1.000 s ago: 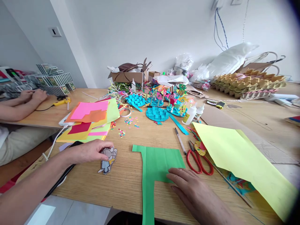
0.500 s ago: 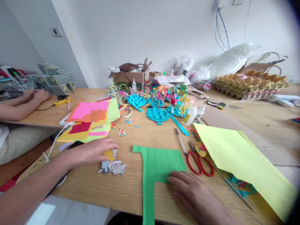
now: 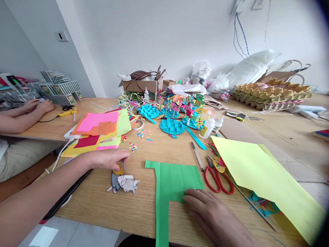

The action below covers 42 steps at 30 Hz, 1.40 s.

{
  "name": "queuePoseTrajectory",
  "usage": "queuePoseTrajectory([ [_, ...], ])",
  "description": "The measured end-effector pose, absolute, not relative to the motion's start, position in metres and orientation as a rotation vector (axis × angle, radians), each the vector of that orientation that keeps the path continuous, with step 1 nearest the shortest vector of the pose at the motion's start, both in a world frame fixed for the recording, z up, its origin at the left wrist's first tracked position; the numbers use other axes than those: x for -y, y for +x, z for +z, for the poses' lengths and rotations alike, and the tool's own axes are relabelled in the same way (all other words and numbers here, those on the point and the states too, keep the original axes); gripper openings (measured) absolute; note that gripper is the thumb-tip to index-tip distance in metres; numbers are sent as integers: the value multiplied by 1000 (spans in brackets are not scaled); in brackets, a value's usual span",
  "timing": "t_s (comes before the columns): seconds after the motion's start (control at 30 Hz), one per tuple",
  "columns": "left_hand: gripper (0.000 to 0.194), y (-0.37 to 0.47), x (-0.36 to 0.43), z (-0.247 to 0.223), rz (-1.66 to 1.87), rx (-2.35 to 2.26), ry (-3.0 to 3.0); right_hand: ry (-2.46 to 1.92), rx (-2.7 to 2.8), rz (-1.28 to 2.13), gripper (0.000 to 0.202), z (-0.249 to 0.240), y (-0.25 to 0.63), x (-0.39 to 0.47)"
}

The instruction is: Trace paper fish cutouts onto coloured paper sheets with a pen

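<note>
My left hand (image 3: 109, 159) is bent over a small pile of paper fish cutouts, its thumb and fingers at the yellow fish (image 3: 119, 168) on top. The fingers partly cover this fish, and it appears pinched between them. A white-grey fish (image 3: 128, 183) and a darker grey cutout (image 3: 115, 181) lie just below. My right hand (image 3: 205, 207) rests with fingers stretched out on the lower right edge of a green paper sheet (image 3: 177, 178). A long strip of this sheet reaches down to the table's front edge. Red-handled scissors (image 3: 218, 180) lie beyond the right hand.
A pen (image 3: 197, 156), glue bottles (image 3: 207, 127) and a large yellow paper sheet (image 3: 257, 171) lie to the right. Coloured papers (image 3: 97, 128) are stacked at left. Blue woven paper discs (image 3: 172, 126) stand farther back. A co-worker's hands (image 3: 38, 106) are at far left.
My left hand has shifted slightly at the fish pile, and the yellow and grey cutouts under it have changed position. My right hand stays on the green paper.
</note>
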State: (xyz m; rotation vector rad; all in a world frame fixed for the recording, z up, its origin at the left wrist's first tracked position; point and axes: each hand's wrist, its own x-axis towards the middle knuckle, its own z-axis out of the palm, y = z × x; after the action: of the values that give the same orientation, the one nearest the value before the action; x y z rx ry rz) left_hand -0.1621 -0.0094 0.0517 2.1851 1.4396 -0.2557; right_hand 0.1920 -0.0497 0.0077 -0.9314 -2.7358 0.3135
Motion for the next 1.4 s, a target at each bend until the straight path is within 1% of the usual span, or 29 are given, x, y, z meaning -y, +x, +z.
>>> queuePoseTrajectory([
  [0.17, 8, -178, 1, 56, -211, -1366, 2114, -930, 2725, 325, 27, 9, 191, 49],
  [0.3, 5, -185, 2, 64, -148, -1308, 2096, -920, 2712, 332, 27, 9, 191, 49],
  [0.67, 13, -189, 23, 71, -1, -1406, 2089, -941, 2772, 324, 28, 10, 190, 49],
  [0.83, 11, -186, 29, 67, 74, -1452, 2115, -937, 2756, 316, 27, 10, 190, 49],
  [0.87, 12, -185, 29, 66, 93, -1462, 2118, -938, 2753, 314, 26, 11, 190, 49],
  [1.0, 34, -183, 30, 61, 145, -1443, 2089, -946, 2746, 316, 27, 12, 189, 49],
  [1.07, 37, -182, 31, 58, 170, -1422, 2041, -944, 2748, 317, 28, 11, 190, 49],
  [1.17, 36, -181, 34, 56, 222, -1427, 1949, -921, 2745, 334, 28, 8, 192, 49],
  [1.27, 31, -178, 38, 55, 253, -1425, 1900, -929, 2682, 401, 28, 10, 191, 49],
  [1.33, 25, -173, 40, 54, 273, -1409, 1889, -956, 2598, 503, 27, 16, 185, 49],
  [1.4, 22, -165, 40, 55, 295, -1382, 1875, -970, 2498, 694, 26, 25, 172, 47],
])
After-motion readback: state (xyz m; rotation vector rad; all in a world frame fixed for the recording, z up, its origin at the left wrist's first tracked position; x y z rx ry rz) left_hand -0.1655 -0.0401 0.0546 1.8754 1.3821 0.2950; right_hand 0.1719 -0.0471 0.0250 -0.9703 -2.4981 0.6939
